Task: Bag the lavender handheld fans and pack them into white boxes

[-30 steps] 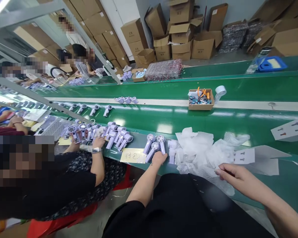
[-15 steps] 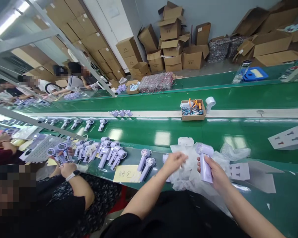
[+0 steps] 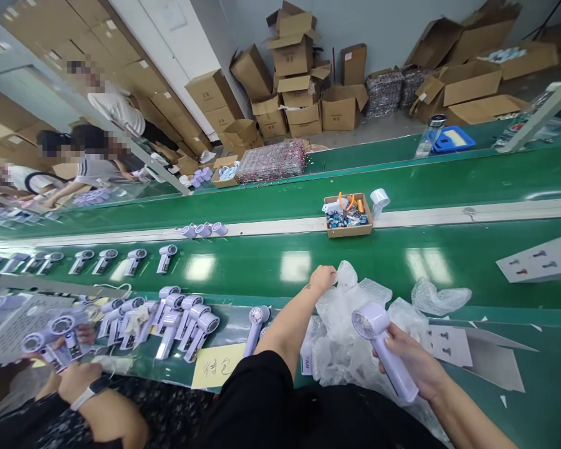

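My right hand (image 3: 414,362) is wrapped around the handle of a light purple handheld fan (image 3: 370,319), its round head tilted up to the left. Stretched forward, my left hand (image 3: 325,276) has its fingers closed on the edge of a clear bubble wrap bag (image 3: 346,275). Beneath both hands lies a loose pile of bubble wrap (image 3: 339,349). Left of the pile, a purple fan (image 3: 258,315) rests on the bench, partly hidden by my left arm. Another purple piece (image 3: 306,363) with lettering shows at the pile's left edge.
A handwritten yellow card (image 3: 215,366) lies left of me beside a cluster of purple fans (image 3: 187,321). A co-worker's hands (image 3: 77,374) hold fans farther left. Across the green belt (image 3: 243,262) stands a small carton of parts (image 3: 349,232). White printed boxes (image 3: 449,346) lie at right.
My left hand has reached forward and closed on a bubble wrap bag. My right hand has brought the fan lower and nearer to me. The view has shifted right.
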The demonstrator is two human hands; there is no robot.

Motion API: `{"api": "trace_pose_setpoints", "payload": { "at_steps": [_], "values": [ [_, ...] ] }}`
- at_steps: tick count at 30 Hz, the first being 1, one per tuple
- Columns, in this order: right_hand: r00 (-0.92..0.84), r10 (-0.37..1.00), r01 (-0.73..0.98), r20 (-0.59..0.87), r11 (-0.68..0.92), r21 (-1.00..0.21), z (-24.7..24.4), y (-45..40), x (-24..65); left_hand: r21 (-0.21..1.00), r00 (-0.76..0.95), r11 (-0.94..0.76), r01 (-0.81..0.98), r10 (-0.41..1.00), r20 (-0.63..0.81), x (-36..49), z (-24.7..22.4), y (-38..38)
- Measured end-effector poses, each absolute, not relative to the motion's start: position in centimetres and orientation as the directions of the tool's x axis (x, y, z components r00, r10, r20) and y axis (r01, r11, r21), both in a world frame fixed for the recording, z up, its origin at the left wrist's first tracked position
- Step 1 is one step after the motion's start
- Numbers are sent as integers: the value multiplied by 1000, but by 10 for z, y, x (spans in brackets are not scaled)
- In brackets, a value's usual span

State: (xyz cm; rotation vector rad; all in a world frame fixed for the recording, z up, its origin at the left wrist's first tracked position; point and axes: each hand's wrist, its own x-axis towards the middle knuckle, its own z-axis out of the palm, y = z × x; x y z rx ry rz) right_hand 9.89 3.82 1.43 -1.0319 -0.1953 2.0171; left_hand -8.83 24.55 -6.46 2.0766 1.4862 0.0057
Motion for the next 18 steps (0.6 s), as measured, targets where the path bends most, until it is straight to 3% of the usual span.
{"api": "trace_pose_setpoints", "payload": {
  "at_steps": [5, 7, 9, 11, 14, 16, 18],
  "values": [
    [-327, 767, -615, -552, -616, -492, 18, 54, 96, 552, 418, -226, 803, 874, -250, -76, -48, 236],
    [-304, 777, -609, -551, -604, -514, 22, 64, 94, 653, 475, -238, 719, 854, -212, -71, -32, 218],
    [-322, 788, -594, -526, -600, -536, 26, 73, 93, 849, 520, -136, 511, 835, -179, -70, -16, 197],
    [-365, 792, -566, -489, -606, -559, 29, 78, 93, 974, 487, 106, 202, 852, -193, -73, -1, 177],
    [-344, 772, -512, -535, -632, -583, 34, 75, 96, 944, 358, 316, -97, 896, -263, -83, 19, 155],
    [-298, 748, -490, -593, -653, -577, 38, 68, 99, 969, 276, 229, -89, 941, -197, -88, 30, 143],
    [-264, 734, -494, -625, -660, -566, 41, 59, 101, 998, 238, -26, 59, 971, 11, -91, 38, 130]
  ]
}}
